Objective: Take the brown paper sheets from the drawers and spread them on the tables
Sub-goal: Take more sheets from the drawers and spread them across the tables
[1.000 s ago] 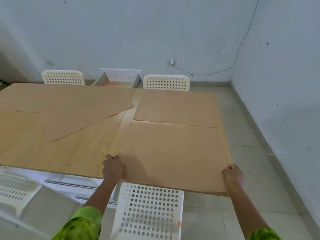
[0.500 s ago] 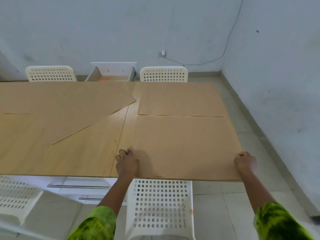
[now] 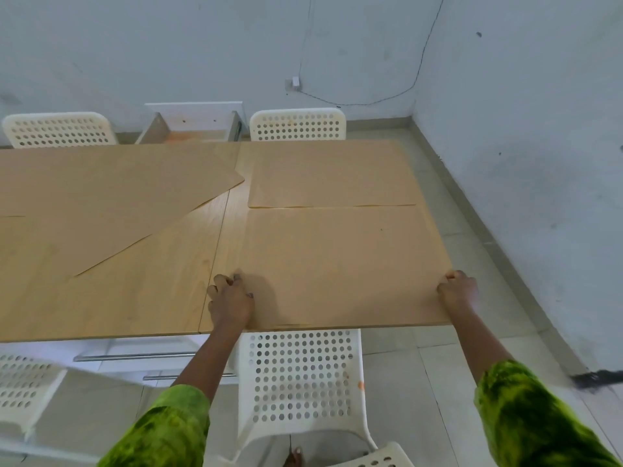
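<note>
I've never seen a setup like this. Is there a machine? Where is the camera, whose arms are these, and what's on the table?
No machine: a person wears one camera on the head, looking down at their own arms. The left hand and right hand curl their fingers on opposite side edges of the near sheet of brown paper, lying flat on the wooden table. Beyond lie a far sheet and a slanted sheet. A white chair stands below, and a drawer is open at the far side.
</note>
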The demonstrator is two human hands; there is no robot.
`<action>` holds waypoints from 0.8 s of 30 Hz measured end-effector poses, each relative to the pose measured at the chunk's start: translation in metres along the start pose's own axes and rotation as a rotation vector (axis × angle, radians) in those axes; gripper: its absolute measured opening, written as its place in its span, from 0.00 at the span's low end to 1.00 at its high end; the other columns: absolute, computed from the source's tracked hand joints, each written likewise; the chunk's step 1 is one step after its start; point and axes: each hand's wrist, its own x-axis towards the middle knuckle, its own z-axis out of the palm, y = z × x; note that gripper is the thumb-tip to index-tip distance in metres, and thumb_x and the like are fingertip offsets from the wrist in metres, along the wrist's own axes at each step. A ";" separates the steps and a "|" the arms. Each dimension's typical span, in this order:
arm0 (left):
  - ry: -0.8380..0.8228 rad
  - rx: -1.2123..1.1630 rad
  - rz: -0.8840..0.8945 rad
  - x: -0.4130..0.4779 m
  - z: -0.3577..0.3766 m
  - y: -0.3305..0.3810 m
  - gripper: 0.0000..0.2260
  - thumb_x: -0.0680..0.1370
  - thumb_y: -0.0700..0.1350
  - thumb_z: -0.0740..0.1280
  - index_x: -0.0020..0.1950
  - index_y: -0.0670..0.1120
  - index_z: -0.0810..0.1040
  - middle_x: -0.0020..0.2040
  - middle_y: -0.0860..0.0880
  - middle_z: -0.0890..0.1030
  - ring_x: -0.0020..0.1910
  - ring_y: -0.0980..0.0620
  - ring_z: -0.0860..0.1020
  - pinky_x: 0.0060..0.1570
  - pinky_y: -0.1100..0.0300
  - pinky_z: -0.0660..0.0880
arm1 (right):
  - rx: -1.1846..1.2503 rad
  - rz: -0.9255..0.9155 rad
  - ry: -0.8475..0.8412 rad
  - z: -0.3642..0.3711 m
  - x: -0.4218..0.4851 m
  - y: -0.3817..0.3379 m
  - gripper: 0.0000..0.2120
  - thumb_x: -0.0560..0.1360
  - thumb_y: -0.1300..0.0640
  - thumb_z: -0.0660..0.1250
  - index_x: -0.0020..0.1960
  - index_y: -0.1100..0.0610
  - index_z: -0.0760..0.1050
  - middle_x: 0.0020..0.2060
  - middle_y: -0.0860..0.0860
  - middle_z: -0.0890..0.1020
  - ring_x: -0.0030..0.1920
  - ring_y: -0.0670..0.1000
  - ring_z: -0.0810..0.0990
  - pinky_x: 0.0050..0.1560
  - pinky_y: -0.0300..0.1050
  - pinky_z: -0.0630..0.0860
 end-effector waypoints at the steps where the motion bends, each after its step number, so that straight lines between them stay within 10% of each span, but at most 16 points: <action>1: -0.001 0.001 0.004 0.000 0.000 0.000 0.21 0.79 0.46 0.60 0.71 0.42 0.64 0.66 0.41 0.62 0.65 0.41 0.61 0.59 0.49 0.70 | -0.016 0.002 0.004 0.000 0.000 0.000 0.17 0.75 0.63 0.60 0.63 0.62 0.72 0.60 0.63 0.73 0.60 0.64 0.73 0.57 0.51 0.72; 14: 0.123 0.083 0.188 0.003 -0.002 0.026 0.19 0.76 0.41 0.60 0.67 0.42 0.69 0.65 0.42 0.66 0.62 0.41 0.65 0.59 0.50 0.67 | 0.015 -0.047 0.109 0.012 -0.008 -0.027 0.16 0.74 0.63 0.59 0.61 0.62 0.72 0.61 0.62 0.71 0.65 0.61 0.65 0.61 0.56 0.68; 24: -0.155 0.177 0.543 0.102 0.027 0.143 0.27 0.81 0.55 0.52 0.77 0.45 0.51 0.79 0.47 0.47 0.77 0.48 0.46 0.74 0.50 0.48 | -0.237 -0.598 -0.136 0.100 0.011 -0.132 0.22 0.77 0.56 0.57 0.71 0.54 0.65 0.73 0.53 0.64 0.73 0.53 0.60 0.71 0.47 0.57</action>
